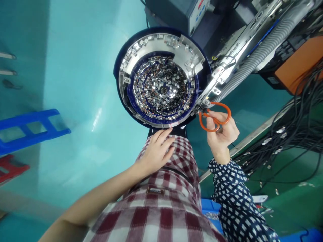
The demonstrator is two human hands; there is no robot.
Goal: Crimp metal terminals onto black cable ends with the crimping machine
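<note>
Orange-handled scissors (228,116) are in my right hand (222,132), gripped by the loops with thumb and fingers. Their blades point toward the end of a metal feed track (218,79) beside the bowl, and the tips are hard to make out there. My left hand (158,149) lies over the checked apron with its fingers stretched out, holding nothing. Its fingertips come close to the near rim of a round vibratory feeder bowl (123,101); I cannot tell whether they touch it. Many small shiny metal parts (164,84) fill the bowl, and more sit along its upper ledge.
A dark control box (171,13) stands behind the bowl. A grey corrugated hose (267,50) runs along the track at right, near an orange machine part (300,64) and bundled black cables (297,134). Blue (32,124) and red (12,168) plastic stools are at left.
</note>
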